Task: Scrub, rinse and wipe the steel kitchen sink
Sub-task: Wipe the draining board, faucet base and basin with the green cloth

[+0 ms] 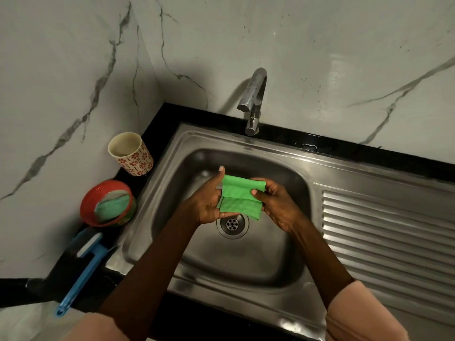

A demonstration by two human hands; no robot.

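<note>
Green cloth [240,196] is folded and held up over the sink [187,143] bowl, right above the drain [232,223]. From my feed the left hand [209,200] cradles its left edge, thumb sticking up, and the right hand [273,205] pinches the right edge. Tap [253,99] sits behind the sink, cup [131,153], red bowl [108,203] and blue brush [81,269] off to its left.

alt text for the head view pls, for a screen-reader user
Two bare hands, left hand and right hand, hold a folded green cloth above the drain of a steel sink. The faucet shows no water; a floral cup, red bowl and blue brush sit on the left.
</note>
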